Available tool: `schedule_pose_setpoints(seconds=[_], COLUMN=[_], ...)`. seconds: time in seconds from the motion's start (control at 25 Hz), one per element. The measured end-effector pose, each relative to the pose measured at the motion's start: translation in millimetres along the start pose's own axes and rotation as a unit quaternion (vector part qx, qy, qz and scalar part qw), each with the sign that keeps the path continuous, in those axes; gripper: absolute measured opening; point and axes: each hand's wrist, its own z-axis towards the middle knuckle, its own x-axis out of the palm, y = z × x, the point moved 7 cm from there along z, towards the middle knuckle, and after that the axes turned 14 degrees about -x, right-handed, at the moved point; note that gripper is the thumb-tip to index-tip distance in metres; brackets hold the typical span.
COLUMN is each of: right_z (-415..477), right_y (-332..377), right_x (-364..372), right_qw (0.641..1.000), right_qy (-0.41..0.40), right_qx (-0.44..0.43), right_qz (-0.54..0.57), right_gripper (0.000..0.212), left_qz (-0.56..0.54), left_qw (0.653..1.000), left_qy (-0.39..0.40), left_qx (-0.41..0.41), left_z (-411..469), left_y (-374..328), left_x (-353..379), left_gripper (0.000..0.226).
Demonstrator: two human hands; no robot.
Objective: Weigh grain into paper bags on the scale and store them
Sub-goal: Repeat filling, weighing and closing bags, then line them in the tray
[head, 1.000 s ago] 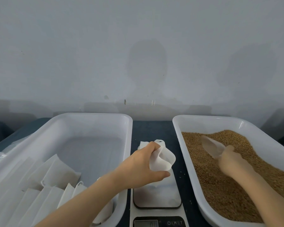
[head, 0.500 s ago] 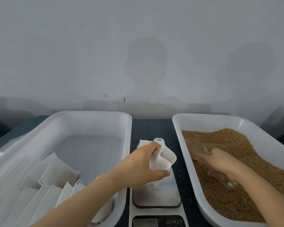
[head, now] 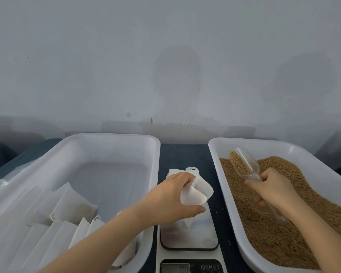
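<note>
Now raised out of grain [head: 283,223], loaded scoop [head: 244,164] gripped in right hand [head: 272,188]; left hand [head: 171,198] pinching paper bag [head: 197,190] over scale [head: 191,238].

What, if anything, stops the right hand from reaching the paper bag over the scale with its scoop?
Probably nothing, so yes. The right hand holds the loaded scoop in the tray; only the tray's left wall lies between it and the paper bag, which the left hand holds open over the scale.
</note>
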Motion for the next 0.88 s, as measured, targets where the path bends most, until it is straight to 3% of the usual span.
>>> schedule_pose_setpoints(seconds=[0.28,0.4,0.52,0.72,0.88], right_z=[1.1,3.4,3.9,3.6,-6.6], right_y=[5.6,5.7,7.6,23.6,48.8], right_x=[-4.5,-13.3,-25.6,-44.4,-54.2], right_qw=[0.986,0.961,0.952,0.943,0.948], right_qy=[0.022,-0.035,-0.087,-0.134,-0.087], right_qx=[-0.057,-0.081,-0.100,-0.118,-0.197], right_qz=[-0.154,-0.262,-0.276,-0.282,-0.236], right_gripper=[0.033,0.026,0.018,0.029,0.032], left_qz=[0.010,0.017,0.016,0.015,0.014], left_qw=[1.000,1.000,1.000,1.000,1.000], left_qy=[0.011,0.013,0.011,0.011,0.013], left_qx=[-0.003,-0.001,-0.003,-0.013,-0.023], left_z=[-1.0,-1.5,-1.7,0.0,3.1], left_y=[-2.7,-3.1,-2.5,-0.4,2.6], left_x=[-0.2,0.4,0.6,0.5,1.7], left_gripper=[0.058,0.056,0.057,0.058,0.056])
